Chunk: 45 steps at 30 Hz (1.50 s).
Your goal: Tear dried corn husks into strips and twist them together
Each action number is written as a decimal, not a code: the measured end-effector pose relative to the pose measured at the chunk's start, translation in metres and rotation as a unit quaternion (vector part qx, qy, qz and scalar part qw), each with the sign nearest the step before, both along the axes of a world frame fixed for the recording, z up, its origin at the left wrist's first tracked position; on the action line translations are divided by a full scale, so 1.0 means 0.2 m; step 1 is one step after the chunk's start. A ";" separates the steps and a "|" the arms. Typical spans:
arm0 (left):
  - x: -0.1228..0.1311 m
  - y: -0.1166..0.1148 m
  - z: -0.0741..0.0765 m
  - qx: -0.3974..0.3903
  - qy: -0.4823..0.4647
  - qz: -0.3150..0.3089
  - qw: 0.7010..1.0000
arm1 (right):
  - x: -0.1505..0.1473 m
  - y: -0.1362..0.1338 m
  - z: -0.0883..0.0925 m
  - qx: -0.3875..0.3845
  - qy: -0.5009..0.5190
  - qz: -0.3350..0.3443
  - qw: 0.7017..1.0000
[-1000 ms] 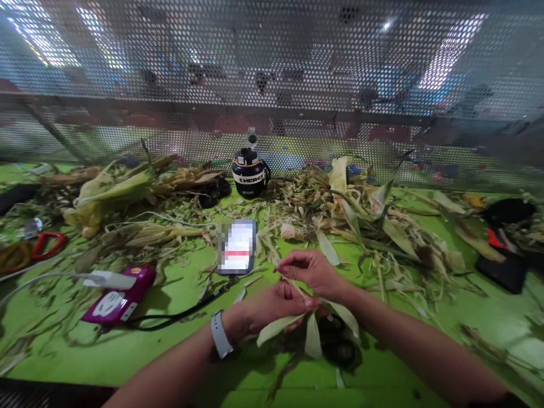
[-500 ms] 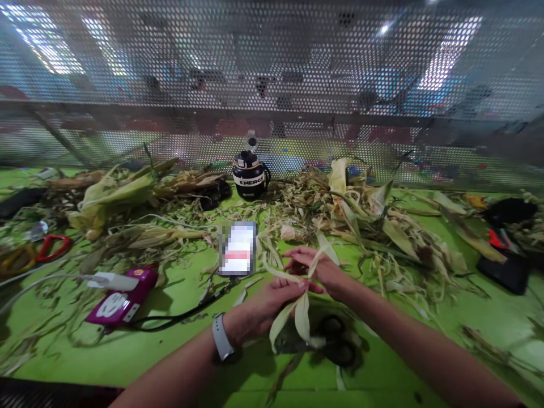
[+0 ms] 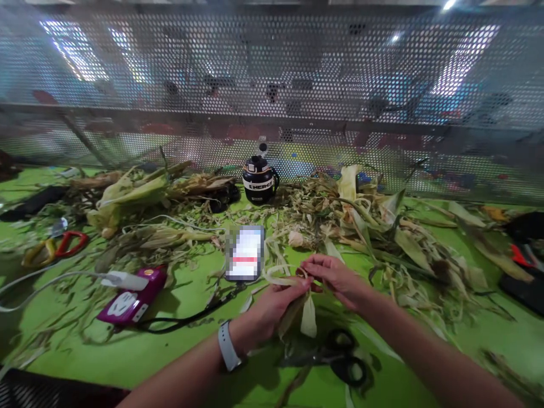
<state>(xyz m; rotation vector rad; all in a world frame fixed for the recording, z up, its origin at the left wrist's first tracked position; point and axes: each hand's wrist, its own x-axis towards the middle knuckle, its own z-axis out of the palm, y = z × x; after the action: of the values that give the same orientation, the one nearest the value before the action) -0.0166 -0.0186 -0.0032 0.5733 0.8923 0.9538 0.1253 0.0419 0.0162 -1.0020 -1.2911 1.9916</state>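
Note:
My left hand [image 3: 280, 303], with a pale watch strap on its wrist, pinches strips of corn husk [image 3: 309, 318] between thumb and fingers. One strip hangs down below the fingertips, and another curls out to the left. My right hand [image 3: 334, 276] meets it from the right, its thumb and fingers closed on the same husk near the left fingertips. Exactly how the strips cross there is hidden by the fingers. Beneath both hands, black-handled scissors [image 3: 340, 354] lie on the green table [image 3: 191, 362].
A phone [image 3: 245, 252] lies left of the hands, near a purple power strip [image 3: 134, 297] with a white plug. Husk heaps [image 3: 374, 215] spread right and left. A black jug [image 3: 259, 180] stands before a perforated metal screen [image 3: 272, 68]. Red-handled scissors [image 3: 71, 243] lie far left.
My right hand has closed its fingers onto the husk at my left fingertips. An upright strip has been bent down. The whole view has shifted slightly, uncovering more of the black scissors.

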 end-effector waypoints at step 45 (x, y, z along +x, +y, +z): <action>-0.05 0.08 0.00 0.013 0.019 0.087 0.996 | 0.09 0.10 -0.02 0.334 -0.247 0.028 0.909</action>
<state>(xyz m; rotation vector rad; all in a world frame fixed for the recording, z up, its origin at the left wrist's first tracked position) -0.0265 -0.0032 -0.0037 0.5419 0.9766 1.1167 0.1429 0.0619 0.0125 -1.1388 -2.0955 1.1773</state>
